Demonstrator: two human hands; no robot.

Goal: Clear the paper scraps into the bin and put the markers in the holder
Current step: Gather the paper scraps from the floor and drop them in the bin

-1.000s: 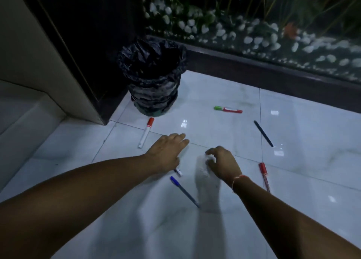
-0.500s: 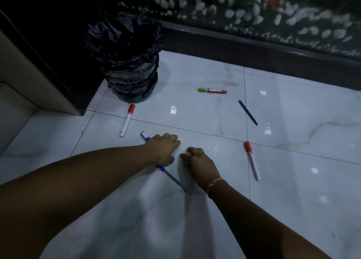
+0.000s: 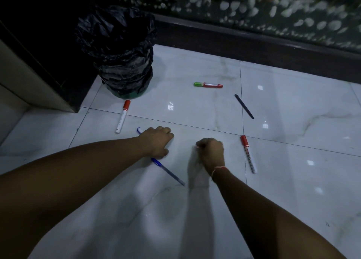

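So, markers: I count a white marker with a red cap near the bin's foot, a short green-and-red marker at twelve o'clock from my hands, a thin dark pen at one o'clock, another white-barrelled red-capped marker just beside my right wrist at three o'clock, and a slim blue pen.
Bin: round bin lined with a crinkled black plastic bag at eleven o'clock; I cannot see its contents.
Left hand: left hand lies palm-down on the white marble tile floor, fingers bent, over the blue pen, which sticks out either side.
Right hand: right hand is curled into a fist; whether it holds paper I cannot tell.
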